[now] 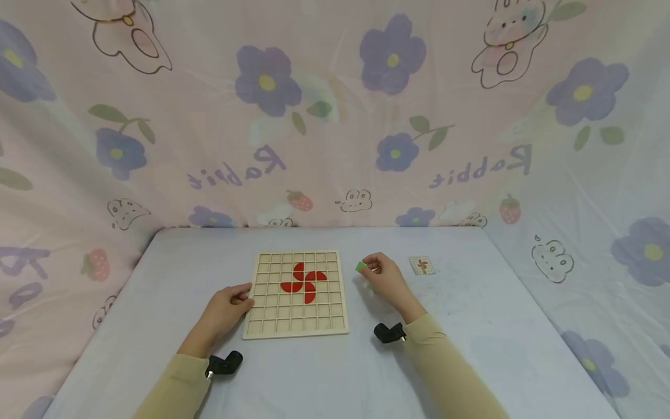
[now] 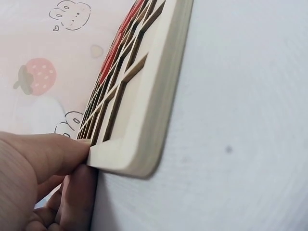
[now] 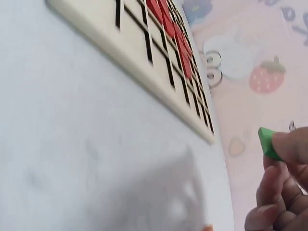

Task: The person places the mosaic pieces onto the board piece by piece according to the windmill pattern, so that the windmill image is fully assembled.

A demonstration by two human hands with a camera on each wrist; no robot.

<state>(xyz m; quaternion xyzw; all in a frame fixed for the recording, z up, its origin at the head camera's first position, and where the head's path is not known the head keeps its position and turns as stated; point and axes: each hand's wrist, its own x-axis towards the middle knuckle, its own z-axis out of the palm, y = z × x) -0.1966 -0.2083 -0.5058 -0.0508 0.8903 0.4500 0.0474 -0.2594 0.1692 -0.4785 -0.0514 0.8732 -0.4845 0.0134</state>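
Note:
A square wooden grid board (image 1: 321, 323) lies on the table, with red quarter-round pieces (image 1: 310, 292) set in a pinwheel in its middle cells. At the board's left edge is my left hand (image 1: 224, 311); in the left wrist view its thumb and finger (image 2: 79, 192) pinch the rim. To the right of the board, my right hand (image 1: 387, 283) pinches a small green block (image 3: 267, 143) between thumb and fingers, raised above the table. A second bit of green (image 1: 373, 288) shows below that hand, mostly hidden by it.
A small pattern card (image 1: 421, 265) with a red pinwheel on a grid lies right of my right hand. Black wrist cameras (image 1: 389, 333) sit at both cuffs. A printed fabric curtain (image 1: 335, 116) rises behind the white-covered table (image 1: 471, 361).

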